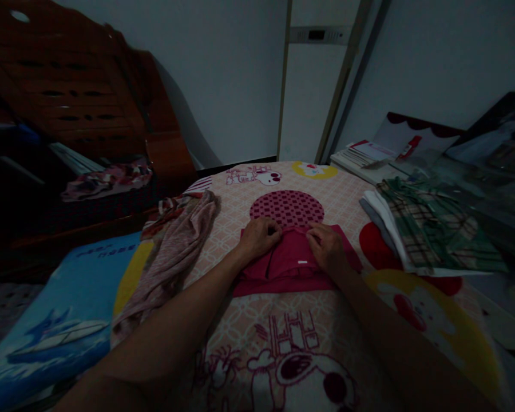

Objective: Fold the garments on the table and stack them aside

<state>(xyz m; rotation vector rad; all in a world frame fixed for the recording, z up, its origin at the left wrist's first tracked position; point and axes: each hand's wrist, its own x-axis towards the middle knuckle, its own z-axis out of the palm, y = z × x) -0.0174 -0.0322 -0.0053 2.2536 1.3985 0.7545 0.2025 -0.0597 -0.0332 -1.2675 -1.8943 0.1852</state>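
Note:
A magenta garment [289,254] lies partly folded on a patterned cloth cover [236,312], a small white tag showing on its front. My left hand [261,236] is closed in a pinch at the garment's far left edge. At the far right edge, my right hand [327,247] pinches the same cloth between thumb and fingers. Both forearms reach in from the near side. Dim light hides what kind of garment it is.
A crumpled pinkish garment [180,246] lies to the left, near a blue printed item [72,309]. On the right is a folded stack topped by green plaid cloth [438,229]. Papers [364,153] rest behind it. A wooden bench [81,86] stands at the back left.

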